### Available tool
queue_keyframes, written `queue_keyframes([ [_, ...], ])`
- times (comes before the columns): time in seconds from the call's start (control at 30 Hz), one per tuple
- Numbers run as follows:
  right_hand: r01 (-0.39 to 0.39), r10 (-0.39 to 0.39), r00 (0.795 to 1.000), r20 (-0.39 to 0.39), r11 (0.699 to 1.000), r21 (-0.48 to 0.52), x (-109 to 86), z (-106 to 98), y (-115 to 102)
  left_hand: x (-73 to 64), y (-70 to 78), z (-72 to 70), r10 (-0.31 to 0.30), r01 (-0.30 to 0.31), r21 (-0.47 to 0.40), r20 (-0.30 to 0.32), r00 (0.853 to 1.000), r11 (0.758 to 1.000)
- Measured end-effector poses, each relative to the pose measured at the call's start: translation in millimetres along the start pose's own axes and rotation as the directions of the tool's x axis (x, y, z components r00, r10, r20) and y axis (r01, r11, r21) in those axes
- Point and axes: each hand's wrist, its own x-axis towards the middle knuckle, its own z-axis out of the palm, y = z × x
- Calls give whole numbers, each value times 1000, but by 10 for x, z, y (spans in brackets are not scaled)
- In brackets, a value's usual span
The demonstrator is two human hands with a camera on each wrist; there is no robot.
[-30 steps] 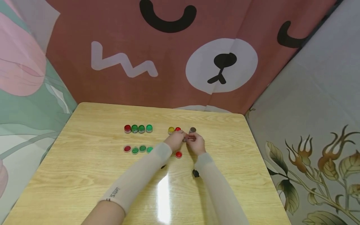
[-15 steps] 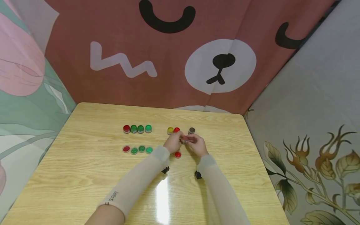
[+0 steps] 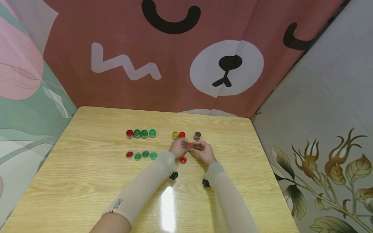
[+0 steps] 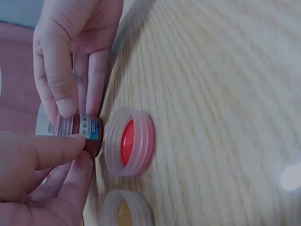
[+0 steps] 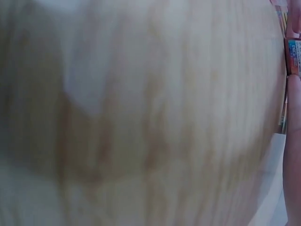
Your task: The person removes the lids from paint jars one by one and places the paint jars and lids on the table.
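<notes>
A small paint pot [image 3: 190, 146] with a brownish-red top is between my two hands, close over the table in the head view. Its printed label [image 4: 89, 127] shows in the left wrist view. My left hand [image 3: 177, 149] pinches it from the left, thumb along the label. From the other side my right hand [image 3: 205, 153] grips it with thumb and fingers. Toward me lies a clear-rimmed red lid [image 3: 183, 160]; beside it a yellowish lid [image 4: 126, 209] shows in the left wrist view, hidden by my left hand in the head view.
Behind my hands stand a yellow pot [image 3: 175, 135], a red pot [image 3: 182, 134] and a dark brown pot [image 3: 197, 135]. Leftward, a row of red and green pots [image 3: 141, 133] has matching lids [image 3: 141, 155] in front. The wooden table [image 3: 96, 181] meets a curtain behind.
The hands have drawn slightly apart around the pot, and its brownish-red top, earlier mostly covered by fingers, now shows. The lids and other pots stay in place.
</notes>
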Motion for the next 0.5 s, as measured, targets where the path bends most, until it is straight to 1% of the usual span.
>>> queue_keyframes([
  [0.07,16,-16,1000,8,1000,18,7,2,41,4,-6,5,-7,7,-23,-4,1000,1000],
  [0.13,48,-49,999,10,998,32,19,3,98,8,-8,14,-17,17,-34,-7,1000,999],
  [0.23,57,-57,998,-12,997,44,76,15,235,22,-17,30,-26,26,-30,-7,1000,999],
  [0.37,58,-57,997,-42,998,4,146,33,383,28,-21,39,-28,28,-17,-7,1000,999],
  [0.5,88,-91,995,-44,994,-57,141,48,392,21,-28,37,-12,12,-24,-12,1000,1000],
])
